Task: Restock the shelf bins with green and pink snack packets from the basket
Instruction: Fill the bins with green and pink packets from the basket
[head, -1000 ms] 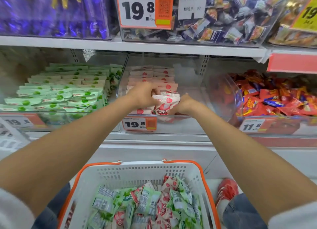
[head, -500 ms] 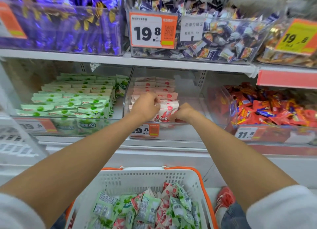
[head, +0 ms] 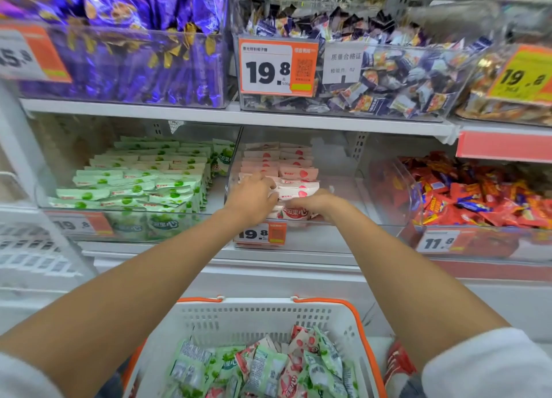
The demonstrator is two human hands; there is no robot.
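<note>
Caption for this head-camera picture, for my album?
Left hand and right hand hold small pink snack packets in a clear shelf bin above a white orange-rimmed basket.

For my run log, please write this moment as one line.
action: setting pink packets into middle bin | left hand: grips them | right hand: grips them | basket: mixed packets inside

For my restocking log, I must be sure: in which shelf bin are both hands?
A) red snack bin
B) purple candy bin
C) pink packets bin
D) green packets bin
C: the left hand and the right hand both grip pink packets inside the middle clear bin.
</note>
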